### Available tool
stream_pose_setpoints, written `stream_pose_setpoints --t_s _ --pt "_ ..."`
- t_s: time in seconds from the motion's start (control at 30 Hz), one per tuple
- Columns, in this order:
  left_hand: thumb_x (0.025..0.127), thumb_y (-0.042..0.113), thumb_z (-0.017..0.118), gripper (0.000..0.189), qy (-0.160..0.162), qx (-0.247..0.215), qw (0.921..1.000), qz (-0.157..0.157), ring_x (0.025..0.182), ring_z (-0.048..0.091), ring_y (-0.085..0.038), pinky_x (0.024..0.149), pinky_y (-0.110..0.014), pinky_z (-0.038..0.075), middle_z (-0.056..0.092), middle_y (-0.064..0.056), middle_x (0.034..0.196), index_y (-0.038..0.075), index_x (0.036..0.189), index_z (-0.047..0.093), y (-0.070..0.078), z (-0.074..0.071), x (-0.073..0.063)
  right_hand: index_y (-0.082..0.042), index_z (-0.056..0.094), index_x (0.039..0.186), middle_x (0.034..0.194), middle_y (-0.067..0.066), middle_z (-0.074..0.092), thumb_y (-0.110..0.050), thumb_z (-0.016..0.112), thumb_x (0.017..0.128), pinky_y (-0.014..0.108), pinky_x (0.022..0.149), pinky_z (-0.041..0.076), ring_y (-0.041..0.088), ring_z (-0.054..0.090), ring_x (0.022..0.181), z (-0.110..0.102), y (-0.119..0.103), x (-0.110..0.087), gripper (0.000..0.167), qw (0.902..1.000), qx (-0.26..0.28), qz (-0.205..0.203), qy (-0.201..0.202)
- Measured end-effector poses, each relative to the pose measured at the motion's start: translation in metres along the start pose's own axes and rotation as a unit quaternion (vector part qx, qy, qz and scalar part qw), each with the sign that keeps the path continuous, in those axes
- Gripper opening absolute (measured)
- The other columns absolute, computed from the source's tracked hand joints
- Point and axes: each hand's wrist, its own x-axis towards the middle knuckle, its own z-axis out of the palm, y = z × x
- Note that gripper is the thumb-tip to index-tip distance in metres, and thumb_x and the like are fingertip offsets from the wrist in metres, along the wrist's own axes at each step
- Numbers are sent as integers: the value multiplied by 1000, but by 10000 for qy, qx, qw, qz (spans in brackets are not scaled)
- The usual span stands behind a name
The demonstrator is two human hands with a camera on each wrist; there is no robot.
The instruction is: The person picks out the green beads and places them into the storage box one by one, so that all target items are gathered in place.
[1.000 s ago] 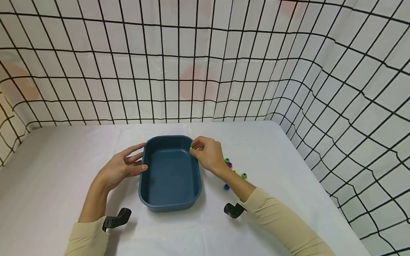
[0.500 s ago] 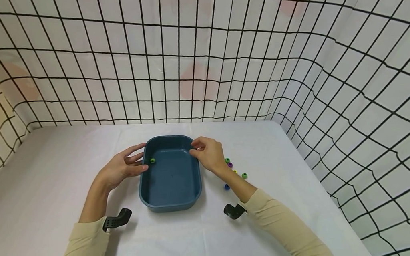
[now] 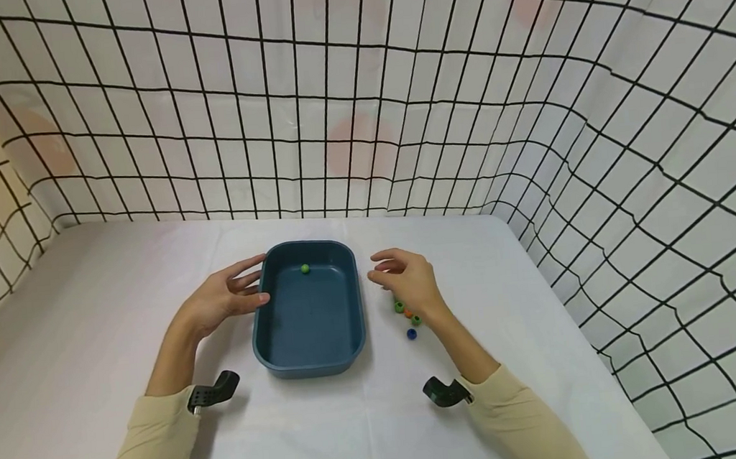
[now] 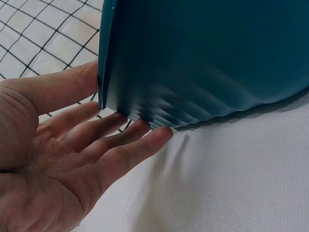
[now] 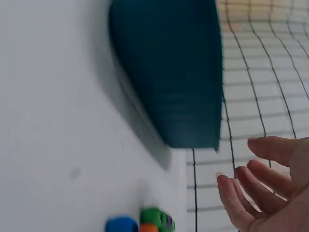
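A deep blue rectangular tub (image 3: pixel 317 370) stands on the white cloth, with one small green bead (image 3: pixel 305 269) lying inside near its far wall. My left hand (image 3: pixel 221 300) touches the tub's left side, its fingers fairly straight; in the left wrist view the thumb (image 4: pixel 67 89) lies at the rim and the other fingertips meet the ribbed outer wall. Just right of the tub, my right hand (image 3: pixel 411 280) hovers over the cloth. Its thumb and fingers are apart in the right wrist view, with nothing between them (image 5: pixel 270 186). Below that hand lies a green bead (image 3: pixel 399 307).
Close by on the cloth are an orange bead (image 3: pixel 408 313), another green bead (image 3: pixel 416 321) and a blue bead (image 3: pixel 411 334); the right hand partly hides this group. Black grid netting (image 3: pixel 296 134) over white sheeting walls the table's back and sides.
The green bead left my right hand's pinch, showed at the tub's left side, then rolled to the far wall. My right hand moved right, off the rim; the left hand stayed.
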Motion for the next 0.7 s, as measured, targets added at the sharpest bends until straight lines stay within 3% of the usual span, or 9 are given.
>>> stream_pose_setpoints --t_s 0.3,0.47,0.7 --pt "92 7 74 87 6 -23 10000 -2 146 37 -43 97 -34 57 27 -27 163 15 163 24 1 0 0 -10 72 122 113 13 75 -23 78 91 43 89 59 28 70 103 -49 16 -8 34 9978 -399 488 -221" --pt "91 7 75 87 -9 -70 10000 19 146 37 -43 95 -31 57 27 -27 163 14 163 24 1 0 -1 -6 70 124 118 16 72 -19 76 92 52 96 56 29 71 102 -74 29 -7 35 9949 -426 746 -535" --pt "91 8 75 87 -1 -79 10000 -17 146 37 -42 95 -30 58 28 -26 163 14 163 24 2 0 -1 -7 66 130 122 16 71 -18 76 91 48 99 52 25 69 105 -102 52 -5 42 9846 -497 1254 -1110"
